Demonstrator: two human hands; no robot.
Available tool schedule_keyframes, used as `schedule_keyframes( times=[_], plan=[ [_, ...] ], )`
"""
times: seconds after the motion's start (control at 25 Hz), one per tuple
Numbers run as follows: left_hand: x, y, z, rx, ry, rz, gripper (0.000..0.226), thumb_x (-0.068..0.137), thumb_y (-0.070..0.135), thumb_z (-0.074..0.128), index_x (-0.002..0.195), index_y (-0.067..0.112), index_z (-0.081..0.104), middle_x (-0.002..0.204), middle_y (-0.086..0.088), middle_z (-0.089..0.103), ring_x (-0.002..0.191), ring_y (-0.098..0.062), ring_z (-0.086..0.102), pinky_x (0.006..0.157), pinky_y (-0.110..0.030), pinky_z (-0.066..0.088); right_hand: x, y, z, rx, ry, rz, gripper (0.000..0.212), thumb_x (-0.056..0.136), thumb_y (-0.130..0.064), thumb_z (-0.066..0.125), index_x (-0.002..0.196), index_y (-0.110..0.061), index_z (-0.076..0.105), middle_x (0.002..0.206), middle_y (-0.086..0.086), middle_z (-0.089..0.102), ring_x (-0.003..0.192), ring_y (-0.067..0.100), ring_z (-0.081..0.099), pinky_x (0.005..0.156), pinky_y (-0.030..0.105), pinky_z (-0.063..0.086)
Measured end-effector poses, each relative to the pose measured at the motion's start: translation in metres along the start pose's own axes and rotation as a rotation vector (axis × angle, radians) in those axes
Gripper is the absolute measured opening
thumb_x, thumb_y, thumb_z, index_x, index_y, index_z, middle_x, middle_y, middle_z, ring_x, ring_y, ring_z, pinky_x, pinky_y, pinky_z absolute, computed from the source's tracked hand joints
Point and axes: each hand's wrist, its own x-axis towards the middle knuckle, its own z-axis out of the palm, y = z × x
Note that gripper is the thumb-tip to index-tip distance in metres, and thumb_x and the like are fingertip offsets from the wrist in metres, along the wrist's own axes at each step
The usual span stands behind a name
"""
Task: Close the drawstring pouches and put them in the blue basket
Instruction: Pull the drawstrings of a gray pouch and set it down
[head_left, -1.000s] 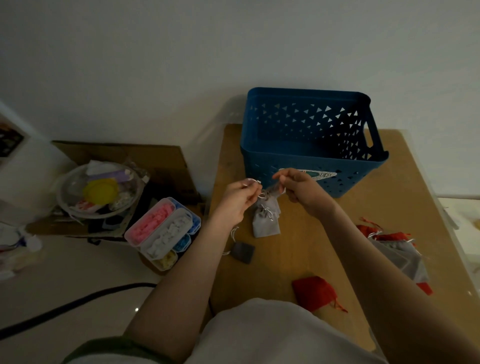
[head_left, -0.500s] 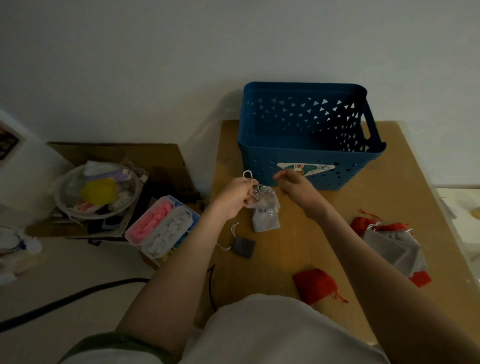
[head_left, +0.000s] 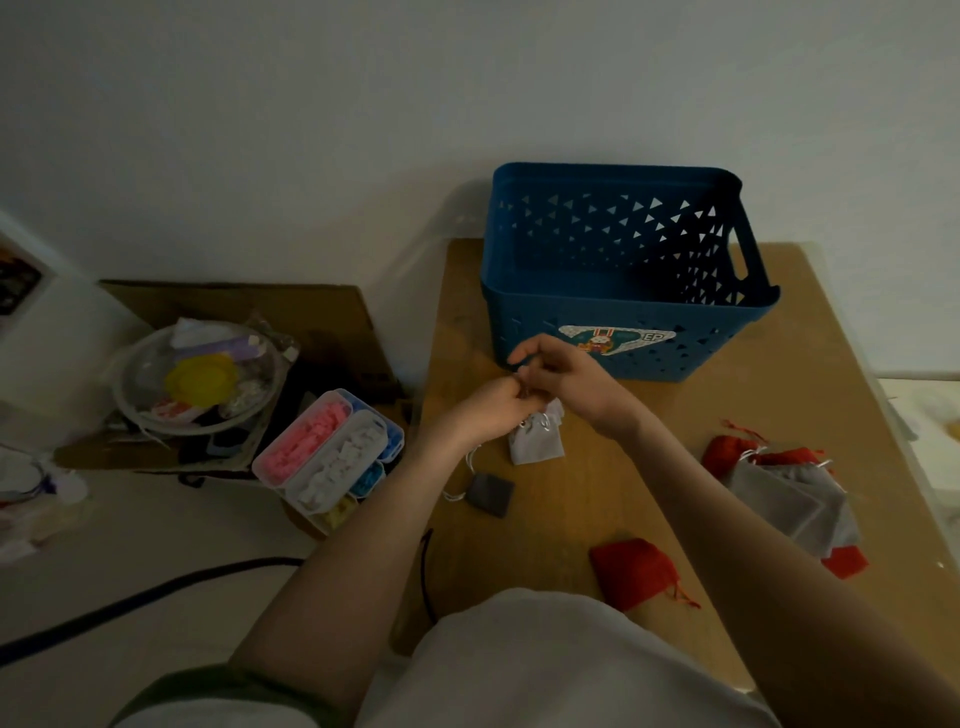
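Hands (head_left: 493, 410) (head_left: 571, 375) now together above pouch (head_left: 537, 448)

Both bare forearms reach forward. The left hand (head_left: 493, 410) and right hand (head_left: 571, 379) meet, touching, fingers curled, pinching the top of a pouch (head_left: 537, 446).

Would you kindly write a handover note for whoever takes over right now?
Left hand and right hand: both pinch the top of the light grey pouch, in front of the blue basket.
On the table: a dark grey pouch, a red pouch, a pile of red and grey pouches at right.
Done: no pouch shows in the basket.
To do: close each, drop all in.
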Motion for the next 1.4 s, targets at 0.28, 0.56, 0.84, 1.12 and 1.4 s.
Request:
schedule_keyframes(
  times=[0.28,0.56,0.84,1.12,1.4],
  plan=[
    [0.006,-0.007,0.0,-0.256,-0.116,-0.023,0.04,0.103,0.036,0.032,0.083,0.013,0.057,0.051,0.008,0.037,0.044,-0.006,0.03,0.044,-0.022,0.023,-0.001,-0.002,-0.008,0.236,0.023,-0.021,0.018,0.099,-0.003,0.042,0.113,-0.003,0.054,0.076,0.003,0.06,0.07,0.006,0.06,0.065,0.019,0.05],
    [0.003,-0.014,-0.01,-0.545,-0.231,-0.014,0.045,0.102,0.029,0.026,0.073,0.009,0.054,0.044,0.006,0.028,0.038,-0.007,0.022,0.038,-0.02,0.019,-0.003,0.014,-0.014,0.326,-0.141,0.14,0.03,0.098,-0.005,0.043,0.124,-0.012,0.056,0.105,0.006,0.065,0.094,0.015,0.063,0.078,0.02,0.051],
    [0.002,-0.013,-0.006,-0.581,-0.194,-0.059,0.04,0.103,0.04,0.026,0.079,0.016,0.048,0.046,0.006,0.028,0.039,-0.005,0.022,0.037,-0.017,0.019,0.0,0.016,-0.008,0.105,-0.099,0.12,0.013,0.095,-0.004,0.052,0.102,-0.008,0.062,0.083,0.004,0.062,0.073,0.01,0.058,0.065,0.017,0.047],
    [0.004,-0.016,0.005,-0.572,-0.16,-0.084,0.041,0.102,0.043,0.026,0.101,0.012,0.053,0.047,0.007,0.034,0.041,-0.007,0.027,0.041,-0.019,0.024,-0.004,0.018,-0.006,0.119,-0.082,0.113,0.014,0.095,-0.001,0.049,0.099,-0.006,0.061,0.088,0.006,0.061,0.083,0.015,0.058,0.072,0.018,0.05],
    [0.008,-0.023,0.01,-0.578,0.126,-0.134,0.032,0.102,0.031,0.038,0.078,0.016,0.052,0.059,0.003,0.041,0.047,-0.007,0.035,0.045,-0.019,0.029,-0.004,0.029,-0.012,0.119,0.103,0.179,0.007,0.094,-0.01,0.055,0.088,-0.012,0.059,0.083,0.004,0.057,0.081,0.021,0.053,0.075,0.029,0.044]
  ],
)
